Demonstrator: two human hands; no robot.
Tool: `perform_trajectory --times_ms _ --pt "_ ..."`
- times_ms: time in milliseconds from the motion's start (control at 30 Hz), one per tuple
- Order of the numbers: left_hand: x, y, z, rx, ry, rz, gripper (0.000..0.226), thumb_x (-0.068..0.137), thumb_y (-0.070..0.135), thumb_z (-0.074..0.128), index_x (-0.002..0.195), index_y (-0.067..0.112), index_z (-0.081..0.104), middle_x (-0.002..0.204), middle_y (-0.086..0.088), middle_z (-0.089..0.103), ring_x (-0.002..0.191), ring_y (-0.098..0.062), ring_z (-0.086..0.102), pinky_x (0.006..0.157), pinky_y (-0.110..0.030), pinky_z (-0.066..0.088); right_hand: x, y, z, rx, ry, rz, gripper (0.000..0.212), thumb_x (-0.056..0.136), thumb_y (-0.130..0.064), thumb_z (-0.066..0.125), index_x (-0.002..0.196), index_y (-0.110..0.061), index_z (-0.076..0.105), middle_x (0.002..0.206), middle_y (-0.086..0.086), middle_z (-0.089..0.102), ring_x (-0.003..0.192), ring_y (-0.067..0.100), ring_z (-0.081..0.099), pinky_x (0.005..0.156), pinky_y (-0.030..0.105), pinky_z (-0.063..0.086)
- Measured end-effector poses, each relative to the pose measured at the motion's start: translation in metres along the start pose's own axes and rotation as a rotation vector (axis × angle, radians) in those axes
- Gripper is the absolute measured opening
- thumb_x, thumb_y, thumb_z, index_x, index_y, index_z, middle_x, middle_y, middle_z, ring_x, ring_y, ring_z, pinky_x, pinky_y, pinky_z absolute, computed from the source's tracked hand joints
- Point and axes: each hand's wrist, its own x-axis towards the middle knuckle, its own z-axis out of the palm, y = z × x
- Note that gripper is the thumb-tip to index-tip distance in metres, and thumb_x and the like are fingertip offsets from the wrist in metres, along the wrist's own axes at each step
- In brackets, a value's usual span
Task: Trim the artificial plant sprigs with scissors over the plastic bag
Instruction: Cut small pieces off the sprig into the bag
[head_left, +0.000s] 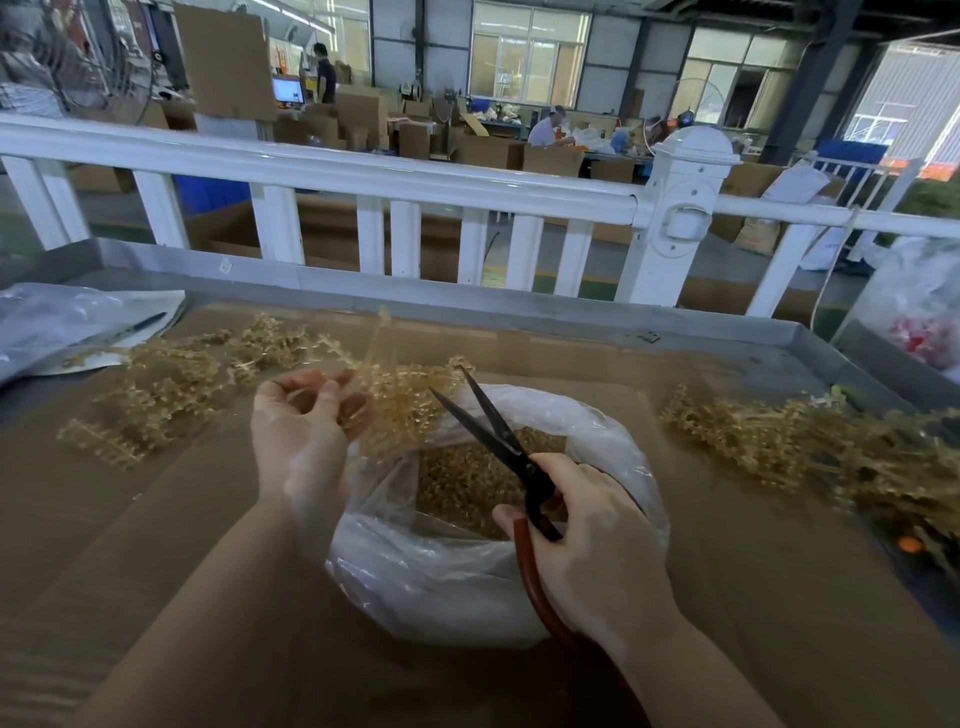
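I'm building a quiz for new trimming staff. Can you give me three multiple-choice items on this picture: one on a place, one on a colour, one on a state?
1. Where does the open clear plastic bag of trimmings sit?
A. on the brown cardboard-covered table
B. on the white railing
C. on the floor

2. What colour are the handles of the black-bladed scissors?
A. blue
B. reddish-brown
C. white

3. How do the scissor blades stand?
A. closed
B. apart
C. hidden inside the bag

Answers:
1 A: the bag rests on the table between the forearms.
2 B: a reddish-brown loop curves under the right hand.
3 B: the tips are spread beside the golden-tan sprig held by the left hand.
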Motion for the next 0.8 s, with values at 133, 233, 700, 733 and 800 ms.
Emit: perform_trajectory --times_ms 133,233,700,733,800 --pt "0.016 0.0 -0.023 0.203 0.153 0.114 0.027 0.099 0.003 0.044 0.099 0.03 0.043 0.091 0.004 0.065 0.073 -0.011 0.069 0.062 -0.023 0.055 0.0 0.003 0.002 -0.008 -0.007 0.029 0.037 0.081 -0.055 0.061 0.112 -0.034 0.056 0.093 -0.019 0.06 0.091 0.002 0.053 0.078 0.016 0.041" --pt "0.025 -0.003 -0.036 0.373 0.294 0.168 0.024 0.099 0.003 0.039 0.105 0.024 0.049 0.089 0.007 0.061 0.08 -0.014 0.062 0.069 -0.023 0.052 0.0 0.005 0.004 -0.038 0.0 0.058 0.039 0.081 -0.053 0.063 0.115 -0.034 0.056 0.095 -0.017 0.061 0.093 0.003 0.054 0.077 0.014 0.037" --pt "0.001 -0.006 -0.031 1.104 0.221 0.367 0.032 0.089 0.011 0.059 0.119 0.021 0.063 0.136 -0.013 0.047 0.128 -0.034 0.033 0.107 -0.047 0.028 0.004 0.011 0.013 -0.112 -0.055 0.144 0.034 0.084 -0.055 0.059 0.11 -0.034 0.054 0.095 -0.015 0.061 0.089 0.003 0.052 0.072 0.014 0.033" --pt "-0.003 -0.009 -0.026 1.144 0.16 0.398 0.025 0.089 0.016 0.061 0.112 0.025 0.066 0.131 -0.009 0.051 0.125 -0.032 0.037 0.104 -0.047 0.029 0.004 0.012 0.014 -0.111 -0.059 0.148 0.035 0.084 -0.055 0.058 0.111 -0.034 0.054 0.096 -0.015 0.061 0.09 0.003 0.052 0.072 0.013 0.033" --pt "-0.007 -0.013 -0.015 1.221 0.029 0.421 0.019 0.091 0.028 0.059 0.109 0.031 0.066 0.123 0.0 0.058 0.118 -0.024 0.042 0.1 -0.042 0.027 0.005 0.013 0.016 -0.11 -0.068 0.156 0.036 0.085 -0.055 0.057 0.113 -0.033 0.053 0.099 -0.014 0.062 0.093 0.004 0.054 0.074 0.014 0.036"
